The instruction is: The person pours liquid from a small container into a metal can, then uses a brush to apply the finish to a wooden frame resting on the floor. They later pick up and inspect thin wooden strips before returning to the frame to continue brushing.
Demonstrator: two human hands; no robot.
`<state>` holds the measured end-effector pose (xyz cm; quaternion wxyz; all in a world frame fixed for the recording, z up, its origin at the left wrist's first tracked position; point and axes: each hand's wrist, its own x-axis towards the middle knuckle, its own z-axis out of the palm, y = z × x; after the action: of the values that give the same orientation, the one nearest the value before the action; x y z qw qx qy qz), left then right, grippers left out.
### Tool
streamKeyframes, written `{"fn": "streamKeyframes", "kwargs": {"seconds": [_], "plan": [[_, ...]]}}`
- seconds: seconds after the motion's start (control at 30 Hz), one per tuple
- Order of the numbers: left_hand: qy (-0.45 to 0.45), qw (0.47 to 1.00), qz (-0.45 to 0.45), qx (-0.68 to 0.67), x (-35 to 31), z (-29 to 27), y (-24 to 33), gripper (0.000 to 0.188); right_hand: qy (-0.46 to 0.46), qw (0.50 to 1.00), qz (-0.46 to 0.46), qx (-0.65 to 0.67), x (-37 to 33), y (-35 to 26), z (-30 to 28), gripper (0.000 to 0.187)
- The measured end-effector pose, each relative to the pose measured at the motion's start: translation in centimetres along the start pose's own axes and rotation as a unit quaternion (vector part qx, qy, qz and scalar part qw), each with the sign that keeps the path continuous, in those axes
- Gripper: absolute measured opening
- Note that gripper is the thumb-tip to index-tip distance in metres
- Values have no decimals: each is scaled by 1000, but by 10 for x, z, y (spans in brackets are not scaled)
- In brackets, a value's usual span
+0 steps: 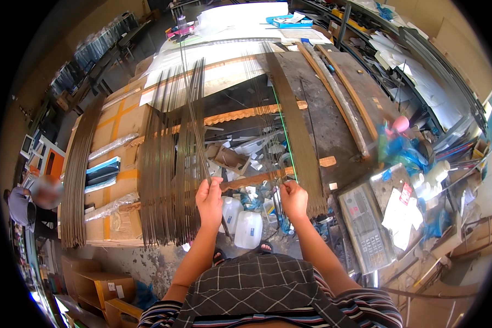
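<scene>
My left hand (209, 199) is closed round a few long, thin dark strips (198, 131), which run away from me and stick out below the fist. My right hand (293, 199) pinches the near ends of some thin strips (279, 191), beside the dense brown row of strips (296, 131). A bright green strip (284, 128) lies along that row and reaches my right fingers. Looser strips (167, 175) lie side by side left of my left hand. Notched wooden bars (240, 113) cross beneath the strips. What lies inside each grip is partly hidden.
Another dense row of strips (82, 175) lies on cardboard (112, 180) at far left. White plastic jugs (249, 229) stand below the gap. A scale (366, 227) with papers sits at right, near blue plastic bags (407, 153). A person (27, 205) is at far left.
</scene>
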<state>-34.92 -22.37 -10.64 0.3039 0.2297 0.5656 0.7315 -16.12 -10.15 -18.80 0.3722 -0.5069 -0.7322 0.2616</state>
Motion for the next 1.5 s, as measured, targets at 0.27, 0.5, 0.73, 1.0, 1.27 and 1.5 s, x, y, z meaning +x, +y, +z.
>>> {"fn": "streamKeyframes", "kwargs": {"seconds": [0.27,0.5,0.73,1.0,1.27,1.5], "plan": [[-1,1000,-6,-2,-3,2,1,21,-8,1000,3,-2,-9,9,-3,14],[-2,1000,-4,6,-5,1,-1,21,-1,1000,1,18,-9,7,-3,14],[-2,1000,-17,-9,-6,-1,-2,19,-7,1000,9,11,-2,7,0,14],[1,1000,-19,-7,-7,-1,-3,19,-16,1000,18,8,6,10,10,15],[-4,1000,-18,-4,-7,-2,-4,19,-1,1000,12,12,26,7,15,18],[-4,1000,-17,-1,-7,-3,-4,18,-12,999,40,26,41,-4,12,21]]}}
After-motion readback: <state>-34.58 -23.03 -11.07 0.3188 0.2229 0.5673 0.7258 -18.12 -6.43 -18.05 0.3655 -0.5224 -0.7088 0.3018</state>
